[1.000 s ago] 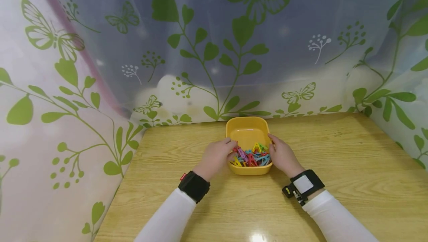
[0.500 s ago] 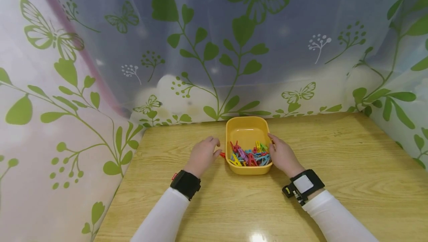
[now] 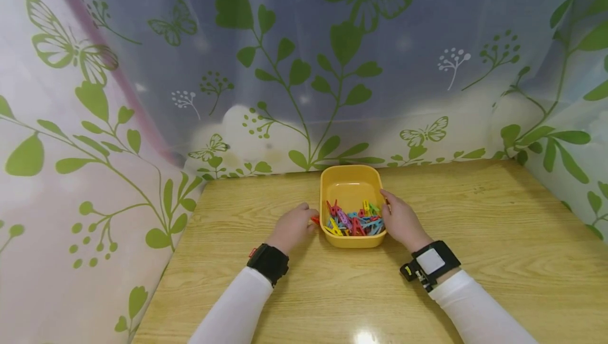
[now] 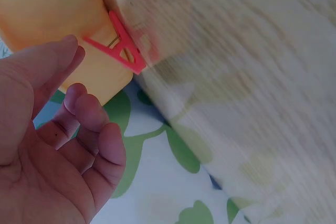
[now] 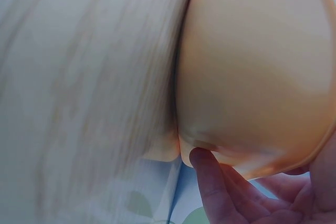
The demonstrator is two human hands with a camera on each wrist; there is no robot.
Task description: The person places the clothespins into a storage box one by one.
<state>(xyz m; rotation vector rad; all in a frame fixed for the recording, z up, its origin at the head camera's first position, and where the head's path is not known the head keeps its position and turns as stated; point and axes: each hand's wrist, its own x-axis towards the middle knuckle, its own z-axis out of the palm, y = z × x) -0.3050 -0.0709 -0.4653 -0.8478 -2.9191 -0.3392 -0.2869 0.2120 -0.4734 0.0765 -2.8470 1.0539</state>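
Observation:
A yellow plastic bin (image 3: 351, 242) stands on the table, several colourful clothespins (image 3: 355, 223) heaped in its near half. Just outside its left wall lies a red clothespin (image 4: 123, 45). My left hand (image 3: 293, 227) is beside that clothespin, its fingers (image 4: 107, 140) loosely bent. In the left wrist view a narrow gap shows between the fingertips and the clothespin's handle ends. My right hand (image 3: 404, 222) holds the bin by its right side. In the right wrist view a fingertip (image 5: 199, 157) presses against the bin's outer wall; the thumb is by the rim.
The wooden table (image 3: 499, 228) spreads to both sides of the bin. A curtain (image 3: 285, 69) with green leaves and butterflies hangs close behind the bin and along both sides. Black straps (image 3: 268, 264) with cameras sit on both wrists.
My left hand came out of the bin, moved left past its wall, then shifted slightly back toward the red clothespin, which now shows outside the bin. My right hand stayed at the bin.

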